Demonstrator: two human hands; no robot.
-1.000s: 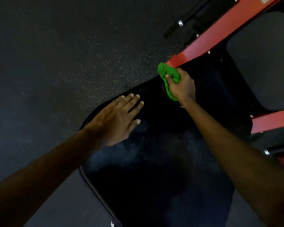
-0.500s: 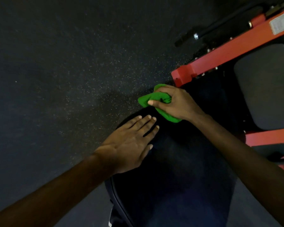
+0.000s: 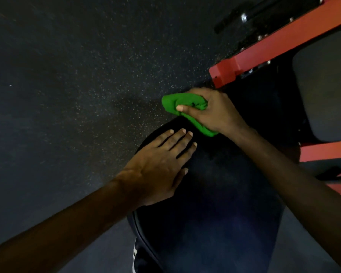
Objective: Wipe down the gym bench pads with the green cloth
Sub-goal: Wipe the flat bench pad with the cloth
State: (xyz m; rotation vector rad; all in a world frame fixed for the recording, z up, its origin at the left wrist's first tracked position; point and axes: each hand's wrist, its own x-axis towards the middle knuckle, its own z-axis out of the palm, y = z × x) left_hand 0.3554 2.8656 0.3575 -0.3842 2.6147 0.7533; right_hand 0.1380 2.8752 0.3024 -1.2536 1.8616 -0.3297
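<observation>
Left hand (image 3: pixel 161 166), reaching in from the lower left, lies palm down on the black bench pad (image 3: pixel 215 209). Its fingers are straight and slightly spread, and it holds nothing. The fingertips point toward the pad's rounded far end.

The bench pad has dark, smooth upholstery with a raised seam along its near left edge. It runs from the bottom of the view up to that rounded end. The right forearm crosses above it from the lower right.

The right hand (image 3: pixel 213 113) sits at the far end of the pad, just beyond the left fingertips and apart from them. Its fingers are curled round the green cloth (image 3: pixel 182 104), which is bunched in the grip. One fold of the cloth sticks out to the left of the hand. A second tail shows below the heel of the hand, against the pad. Whether the bunched part presses on the upholstery cannot be told from this angle.

The red beam (image 3: pixel 274 48) has a squared end just beyond the right hand and rises diagonally to the upper right. A second red bar (image 3: pixel 327 150) lies at the right edge. Between the two sits a grey pad (image 3: pixel 327 95). Beyond the beam is a black rod (image 3: pixel 232 22) with a bright metal fitting. The speckled dark floor (image 3: pixel 77 75) fills the left and upper field.
</observation>
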